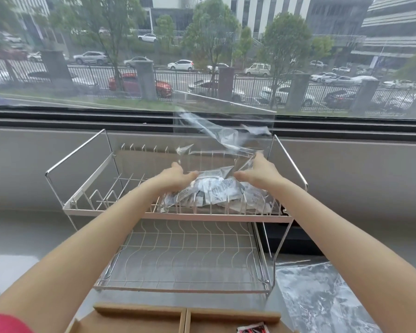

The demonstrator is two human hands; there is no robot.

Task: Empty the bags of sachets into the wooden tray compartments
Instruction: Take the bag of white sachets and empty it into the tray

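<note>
Window ledge, street beyond. Clear bag of sachets [216, 191] on dish rack [178, 215] upper tier; left hand [175, 177], right hand [259, 173] pinch bag top, likely lifting toward wooden tray [187, 311].

An indoor spot beside a wide glass window [106, 56], on an upper floor of a city building. Outside lie a street full of cars [139, 85], a black railing fence [185, 80], green trees and tall office blocks. A two-tier silver wire dish rack [178, 216] stands on the smooth grey table [22, 241] below the sill, suggesting a home or office pantry.
</note>
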